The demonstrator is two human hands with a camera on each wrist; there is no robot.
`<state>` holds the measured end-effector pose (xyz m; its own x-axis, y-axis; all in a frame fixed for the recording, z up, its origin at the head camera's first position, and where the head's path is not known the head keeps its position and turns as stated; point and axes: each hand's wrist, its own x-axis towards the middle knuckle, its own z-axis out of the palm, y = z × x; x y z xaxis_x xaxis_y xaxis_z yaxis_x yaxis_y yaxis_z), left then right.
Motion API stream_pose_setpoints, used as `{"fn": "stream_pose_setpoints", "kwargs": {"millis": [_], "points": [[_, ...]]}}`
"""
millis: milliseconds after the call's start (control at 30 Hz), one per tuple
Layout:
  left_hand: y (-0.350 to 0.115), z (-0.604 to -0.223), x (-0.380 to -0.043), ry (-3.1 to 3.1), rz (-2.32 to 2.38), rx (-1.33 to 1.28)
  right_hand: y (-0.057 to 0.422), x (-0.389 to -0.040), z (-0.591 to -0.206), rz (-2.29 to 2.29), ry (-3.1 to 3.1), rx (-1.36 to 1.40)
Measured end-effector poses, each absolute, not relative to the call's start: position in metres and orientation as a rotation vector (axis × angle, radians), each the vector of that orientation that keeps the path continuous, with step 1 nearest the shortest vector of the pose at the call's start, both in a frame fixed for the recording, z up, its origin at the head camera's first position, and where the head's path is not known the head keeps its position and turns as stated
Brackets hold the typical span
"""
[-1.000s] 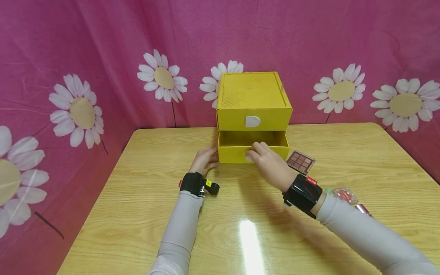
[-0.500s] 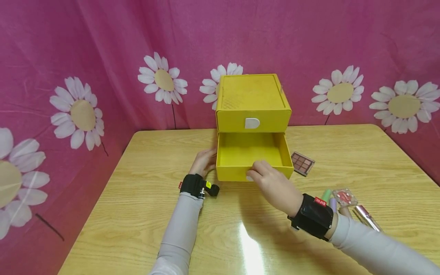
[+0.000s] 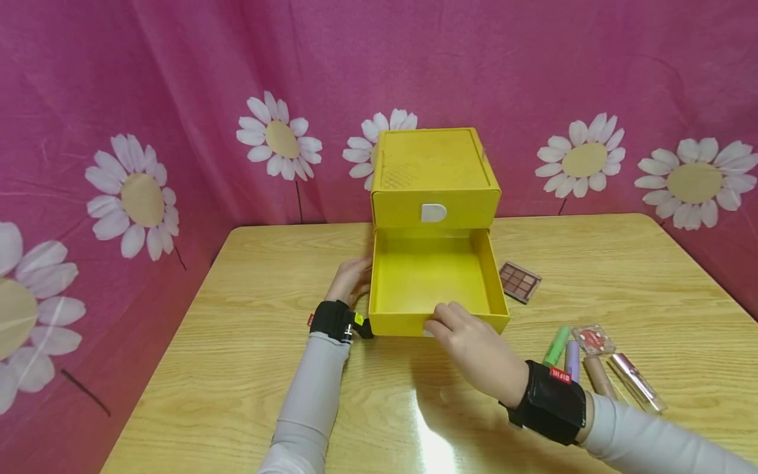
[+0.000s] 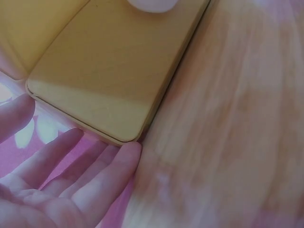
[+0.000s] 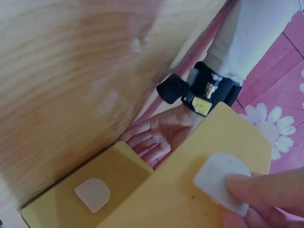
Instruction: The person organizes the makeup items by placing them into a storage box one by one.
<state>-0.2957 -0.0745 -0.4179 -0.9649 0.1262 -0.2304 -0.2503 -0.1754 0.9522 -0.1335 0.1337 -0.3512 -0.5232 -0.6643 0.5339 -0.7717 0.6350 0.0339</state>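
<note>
A yellow drawer stands pulled out of a yellow desktop drawer unit, its inside bare. My right hand pinches the white tab on its front between thumb and fingers. At the unit's left side, my left hand rests its extended fingertips against the edge, as the left wrist view shows. Lower down, close to the tabletop, another yellow front with a white tab is flush in the unit. The top drawer, with a white tab, is closed.
Right of the unit lies an eyeshadow palette. Nearer my right wrist are a green tube, a purple tube, a beige tube, a clear compact and a shiny pink-and-silver tube on the wooden table. A flowered pink curtain hangs behind.
My right hand has drawn the drawer toward me, from partly out to far out. My left hand stays at the unit's side. More cosmetics show beside the right wrist.
</note>
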Motion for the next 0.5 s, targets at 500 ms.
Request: {"fn": "stream_pose_setpoints", "kwargs": {"millis": [500], "points": [[-0.073,-0.430,-0.305,1.870,2.231,-0.174,0.131,-0.118,-0.358,0.276,-2.342,1.135]]}}
